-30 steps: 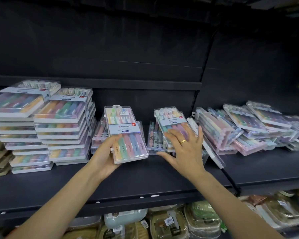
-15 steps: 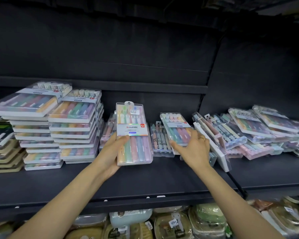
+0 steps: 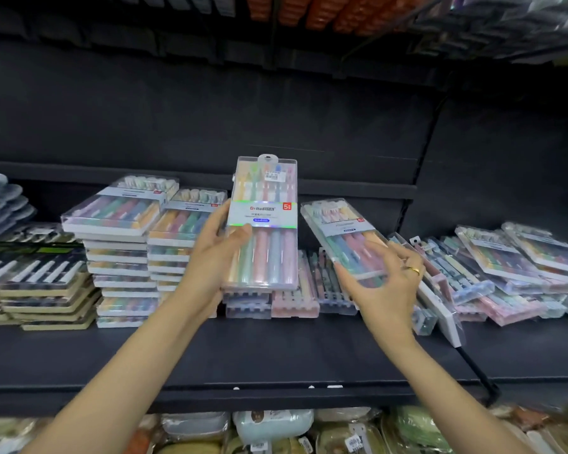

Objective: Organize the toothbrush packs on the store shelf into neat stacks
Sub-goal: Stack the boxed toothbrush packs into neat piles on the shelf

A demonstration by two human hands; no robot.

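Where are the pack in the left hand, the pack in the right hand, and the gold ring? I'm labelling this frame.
left-hand pack [image 3: 263, 221]: head view, on its white label band.
right-hand pack [image 3: 348, 239]: head view, on its clear front.
gold ring [image 3: 414, 270]: head view, on the band.

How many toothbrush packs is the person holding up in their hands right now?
2. One upright pack is held by the left hand at centre; one tilted pack is lifted by the right hand beside it. Other packs lie on the shelf.
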